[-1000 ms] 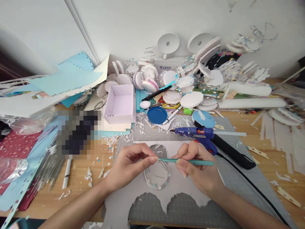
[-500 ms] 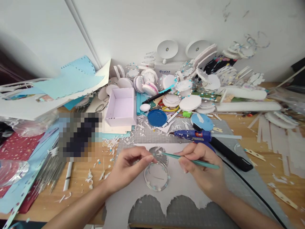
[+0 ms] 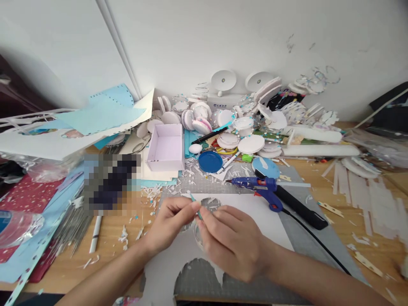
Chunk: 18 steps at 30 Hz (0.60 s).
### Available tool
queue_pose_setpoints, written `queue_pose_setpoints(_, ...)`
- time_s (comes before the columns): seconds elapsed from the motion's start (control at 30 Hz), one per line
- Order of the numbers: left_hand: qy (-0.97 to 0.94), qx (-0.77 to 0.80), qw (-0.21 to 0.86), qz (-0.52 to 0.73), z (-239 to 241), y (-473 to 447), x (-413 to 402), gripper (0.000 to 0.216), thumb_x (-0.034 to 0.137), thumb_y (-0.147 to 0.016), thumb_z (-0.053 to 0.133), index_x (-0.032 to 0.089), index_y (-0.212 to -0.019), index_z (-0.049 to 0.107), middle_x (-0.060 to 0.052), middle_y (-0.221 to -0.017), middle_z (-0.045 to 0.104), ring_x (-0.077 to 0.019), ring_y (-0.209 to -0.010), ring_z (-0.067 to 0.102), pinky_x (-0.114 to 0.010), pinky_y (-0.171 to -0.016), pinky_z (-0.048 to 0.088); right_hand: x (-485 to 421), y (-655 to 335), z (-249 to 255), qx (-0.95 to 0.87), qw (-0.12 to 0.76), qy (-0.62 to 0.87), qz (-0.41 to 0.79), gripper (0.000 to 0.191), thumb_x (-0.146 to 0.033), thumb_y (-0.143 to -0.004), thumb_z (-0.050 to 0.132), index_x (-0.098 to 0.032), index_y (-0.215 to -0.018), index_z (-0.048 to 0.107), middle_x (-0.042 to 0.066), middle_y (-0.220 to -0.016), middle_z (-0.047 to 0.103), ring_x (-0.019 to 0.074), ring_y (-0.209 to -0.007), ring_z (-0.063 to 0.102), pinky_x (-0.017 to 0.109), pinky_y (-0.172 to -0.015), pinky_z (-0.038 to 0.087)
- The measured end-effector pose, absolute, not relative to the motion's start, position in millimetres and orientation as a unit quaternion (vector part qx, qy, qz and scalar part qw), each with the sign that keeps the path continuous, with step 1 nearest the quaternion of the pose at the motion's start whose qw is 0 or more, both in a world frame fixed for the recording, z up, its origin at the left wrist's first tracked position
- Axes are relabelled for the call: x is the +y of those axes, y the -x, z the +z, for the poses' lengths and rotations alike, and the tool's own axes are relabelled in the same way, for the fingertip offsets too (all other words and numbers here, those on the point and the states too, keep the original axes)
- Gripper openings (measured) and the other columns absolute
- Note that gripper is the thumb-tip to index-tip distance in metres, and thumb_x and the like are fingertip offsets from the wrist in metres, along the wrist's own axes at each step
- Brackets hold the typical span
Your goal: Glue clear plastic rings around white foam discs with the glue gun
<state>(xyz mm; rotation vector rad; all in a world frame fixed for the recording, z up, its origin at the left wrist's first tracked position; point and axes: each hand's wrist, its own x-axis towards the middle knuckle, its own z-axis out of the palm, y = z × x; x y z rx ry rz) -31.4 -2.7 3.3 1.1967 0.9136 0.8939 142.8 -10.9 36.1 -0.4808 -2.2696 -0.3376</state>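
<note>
Both hands meet above the cut white paper [image 3: 165, 259] on the grey cutting mat. With thumb and forefinger, my left hand [image 3: 170, 221] pinches a thin wire ring [image 3: 198, 236] trimmed with small pale pieces; most of the ring is hidden behind my other hand. My right hand [image 3: 231, 242] is closed on teal tweezers [image 3: 192, 198], which slant upright right against my left fingertips. What lies between the tweezer tips and the fingers is too small to make out. Round holes with torn edges show in the paper.
A blue glue gun [image 3: 255, 183] lies right of my hands, its black cord crossing the mat. Behind stand a pale lilac box [image 3: 166, 148], a blue lid [image 3: 210, 161] and piled white foam discs [image 3: 251, 144]. Wires [image 3: 72, 229] and paper scraps lie left.
My right hand has moved left with the tweezers, up to my left fingertips, and the tweezers have turned from lying nearly level to steep. The ring is now mostly covered. The view has shifted slightly.
</note>
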Motion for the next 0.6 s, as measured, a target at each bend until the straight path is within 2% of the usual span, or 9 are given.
queue_pose_setpoints(0.07, -0.513, 0.402, 0.645, 0.398, 2.1, 31.2, -3.0, 0.046, 0.043, -0.087, 0.057, 0.014, -0.051, 0.053, 0.004, -0.051, 0.032, -0.0089, -0.05, 0.026, -0.024, -0.048, 0.021, -13.7, -146.3, 34.3, -0.895, 0.373, 0.229, -0.084, 0.016, -0.006, -0.084, 0.051, -0.013, -0.091, 0.065, 0.011, -0.09, 0.07, 0.0171, -0.072, 0.062, 0.03, -0.064, 0.053)
queue_pose_setpoints(0.17, -0.478, 0.412, 0.652, 0.42, 6.4, 31.6, -1.6, 0.04, 0.042, -0.086, 0.056, 0.015, -0.057, 0.06, 0.006, -0.048, 0.029, -0.0087, -0.048, 0.022, -0.024, -0.047, 0.017, -25.7, -166.0, 33.2, -0.905, 0.336, 0.262, -0.013, 0.031, -0.004, -0.084, 0.049, -0.015, -0.113, 0.054, 0.009, -0.1, 0.066, 0.0176, -0.083, 0.062, 0.031, -0.074, 0.053)
queue_pose_setpoints(0.23, -0.444, 0.424, 0.655, 0.44, 11.2, 32.7, 0.8, 0.037, 0.041, -0.084, 0.055, 0.015, -0.059, 0.062, 0.005, -0.047, 0.031, -0.0087, -0.047, 0.02, -0.024, -0.046, 0.016, -36.6, -187.5, 31.3, -0.895, 0.306, 0.325, -0.007, 0.027, -0.009, -0.085, 0.051, -0.016, -0.111, 0.052, 0.008, -0.096, 0.064, 0.0192, -0.083, 0.062, 0.033, -0.075, 0.051)
queue_pose_setpoints(0.3, -0.427, 0.429, 0.655, 0.451, 14.9, 33.7, 3.1, 0.037, 0.039, -0.083, 0.054, 0.015, -0.055, 0.059, 0.005, -0.047, 0.033, -0.0089, -0.047, 0.021, -0.024, -0.046, 0.017, -45.1, -213.0, 27.0, -0.87, 0.239, 0.431, -0.005, 0.007, -0.017, -0.089, 0.049, -0.019, -0.095, 0.052, 0.005, -0.082, 0.062, 0.019, -0.076, 0.061, 0.032, -0.07, 0.05)
queue_pose_setpoints(0.33, -0.427, 0.429, 0.655, 0.452, 15.9, 34.0, 3.9, 0.038, 0.039, -0.083, 0.054, 0.015, -0.053, 0.058, 0.004, -0.047, 0.033, -0.0091, -0.048, 0.022, -0.024, -0.047, 0.018, -47.2, -226.1, 23.7, -0.848, 0.202, 0.491, 0.0, 0.004, -0.023, -0.091, 0.048, -0.02, -0.089, 0.05, 0.003, -0.077, 0.06, 0.0183, -0.071, 0.061, 0.031, -0.064, 0.049)
queue_pose_setpoints(0.4, -0.433, 0.427, 0.656, 0.447, 15.9, 33.7, 4.2, 0.038, 0.037, -0.083, 0.053, 0.015, -0.051, 0.054, 0.004, -0.048, 0.033, -0.0096, -0.049, 0.025, -0.024, -0.047, 0.019, -45.8, -249.9, 14.4, -0.786, 0.147, 0.6, -0.005, 0.02, -0.04, -0.091, 0.048, -0.02, -0.087, 0.048, 0.004, -0.077, 0.058, 0.0198, -0.069, 0.06, 0.031, -0.06, 0.048)
queue_pose_setpoints(0.47, -0.44, 0.425, 0.661, 0.434, 14.0, 32.3, 3.2, 0.039, 0.037, -0.083, 0.052, 0.016, -0.05, 0.051, 0.004, -0.048, 0.032, -0.01, -0.049, 0.026, -0.024, -0.048, 0.02, -37.3, -266.9, 2.1, -0.739, 0.151, 0.656, -0.039, 0.038, -0.054, -0.087, 0.048, -0.017, -0.095, 0.048, 0.01, -0.086, 0.059, 0.0253, -0.079, 0.061, 0.036, -0.067, 0.049)
queue_pose_setpoints(0.53, -0.45, 0.423, 0.666, 0.417, 12.1, 30.5, 2.0, 0.04, 0.038, -0.083, 0.051, 0.016, -0.05, 0.049, 0.004, -0.047, 0.032, -0.0102, -0.049, 0.026, -0.025, -0.048, 0.02, -24.6, -274.6, -11.4, -0.727, 0.181, 0.66, -0.054, 0.049, -0.059, -0.084, 0.049, -0.014, -0.102, 0.048, 0.015, -0.093, 0.059, 0.0295, -0.087, 0.06, 0.041, -0.072, 0.049)
queue_pose_setpoints(0.6, -0.463, 0.423, 0.666, 0.404, 11.3, 29.0, 1.5, 0.041, 0.04, -0.083, 0.051, 0.017, -0.05, 0.047, 0.004, -0.048, 0.032, -0.0106, -0.049, 0.026, -0.025, -0.049, 0.021, -11.5, -274.5, -23.4, -0.74, 0.192, 0.643, -0.045, 0.048, -0.056, -0.084, 0.049, -0.012, -0.103, 0.05, 0.016, -0.093, 0.06, 0.0308, -0.088, 0.059, 0.043, -0.074, 0.049)
